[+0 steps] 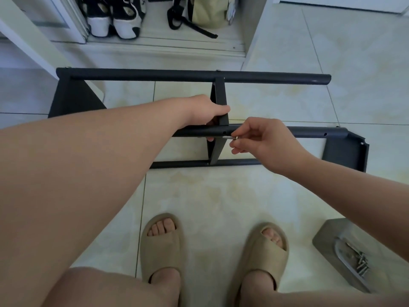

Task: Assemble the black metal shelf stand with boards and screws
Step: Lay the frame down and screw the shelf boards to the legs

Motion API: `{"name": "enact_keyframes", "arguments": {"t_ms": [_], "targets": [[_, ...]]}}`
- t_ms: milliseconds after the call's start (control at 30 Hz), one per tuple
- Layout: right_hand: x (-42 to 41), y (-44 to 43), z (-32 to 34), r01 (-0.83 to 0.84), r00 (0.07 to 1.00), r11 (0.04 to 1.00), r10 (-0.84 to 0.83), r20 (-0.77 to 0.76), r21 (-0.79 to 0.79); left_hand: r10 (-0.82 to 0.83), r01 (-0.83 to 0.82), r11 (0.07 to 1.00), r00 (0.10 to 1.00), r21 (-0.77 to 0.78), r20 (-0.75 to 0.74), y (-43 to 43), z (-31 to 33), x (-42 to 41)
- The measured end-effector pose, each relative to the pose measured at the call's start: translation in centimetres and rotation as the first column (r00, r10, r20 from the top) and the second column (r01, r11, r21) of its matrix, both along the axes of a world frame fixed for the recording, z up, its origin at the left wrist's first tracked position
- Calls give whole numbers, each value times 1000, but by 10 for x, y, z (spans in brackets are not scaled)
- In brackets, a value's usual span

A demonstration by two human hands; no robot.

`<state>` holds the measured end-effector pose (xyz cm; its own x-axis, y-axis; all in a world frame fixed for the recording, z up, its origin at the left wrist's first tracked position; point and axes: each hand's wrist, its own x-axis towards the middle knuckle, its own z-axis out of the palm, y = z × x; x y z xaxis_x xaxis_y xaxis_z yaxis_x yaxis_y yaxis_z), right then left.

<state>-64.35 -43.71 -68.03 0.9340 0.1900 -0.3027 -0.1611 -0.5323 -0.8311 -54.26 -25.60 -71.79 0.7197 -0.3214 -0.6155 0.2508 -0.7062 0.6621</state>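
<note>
Two hands on the black shelf stand (309, 132)? Where does it lie?

— On its side on the pale tile floor (221, 196), just beyond the person's feet. Its long tubes run left to right, one far, one near, and a third bar lies on the floor below the near tube. A narrow middle board (219, 94) crosses between them.

And the left hand (208, 109)?

— It grips that middle board where it meets the near tube, fingers curled round the board's edge. One fingertip shows under the tube.

The right hand (261, 138)?

— Thumb and forefinger pinch a small silver screw (230, 137), the other fingers loosely curled beneath. It lies level, tip pointing left, at the near tube's lower edge beside the middle board. Whether the tip has entered a hole I cannot tell.

Any other boards fitted?

— An end board (73, 96) at the far left and another at the near right.

What else is around?

— Beige slippers (161, 247) on both feet, nearest the camera. At the near right, a grey slab (327, 233) carries a metal dish (340, 251) of loose screws (360, 263). Far off, black-and-white shoes (112, 16) and a pale bag (208, 12) stand in a doorway.
</note>
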Motion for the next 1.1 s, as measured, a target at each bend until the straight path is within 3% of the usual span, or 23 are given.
{"name": "enact_keyframes", "arguments": {"t_ms": [533, 1100], "targets": [[-3, 4, -2, -63, 986, 983, 89, 144, -173, -6, -3, 995, 995, 98, 97, -1, -4, 1], [9, 20, -10, -46, 985, 967, 86, 151, -252, -13, -6, 989, 992, 150, 129, 1, -3, 2]]}}
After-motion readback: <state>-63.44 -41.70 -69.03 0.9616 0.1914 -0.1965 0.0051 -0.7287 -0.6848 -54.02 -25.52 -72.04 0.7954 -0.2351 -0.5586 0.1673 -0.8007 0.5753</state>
